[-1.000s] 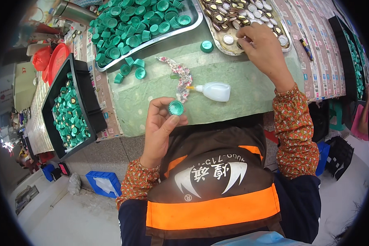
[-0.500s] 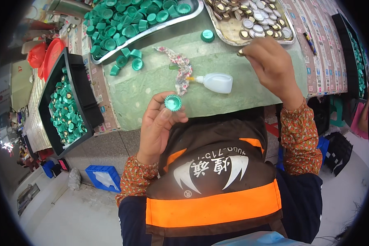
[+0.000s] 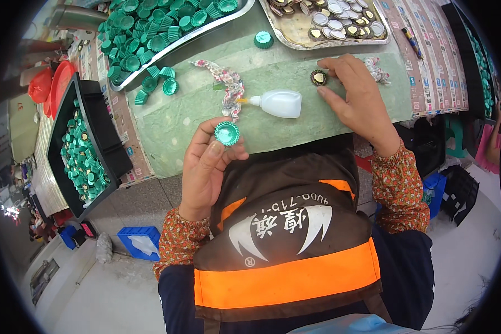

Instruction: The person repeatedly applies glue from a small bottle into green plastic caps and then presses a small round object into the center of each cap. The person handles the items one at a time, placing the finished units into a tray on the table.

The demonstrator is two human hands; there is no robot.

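My left hand [image 3: 209,161] pinches a green fluted cap [image 3: 226,133] between thumb and fingers, its hollow side facing up. On the green mat lies a dark crimped cap [image 3: 318,77] with a pale piece inside. My right hand [image 3: 355,97] is around that cap with thumb and forefinger spread on either side; whether they touch it is hard to tell. Between my hands a white squeeze bottle [image 3: 281,104] lies on its side. Its yellowish tip rests against a twisted floral cloth [image 3: 232,89].
A metal tray [image 3: 192,40] heaped with green caps stands at the far left, several loose ones beside it. Another tray [image 3: 295,44] holds silver and dark caps. A lone green cap [image 3: 263,39] sits between them. A black bin [image 3: 117,161] of green caps is at left; a pen [image 3: 412,43] lies right.
My right hand has come down from near the silver-cap tray and its fingers have spread, with the dark cap now on the mat. My left hand still holds the green cap.
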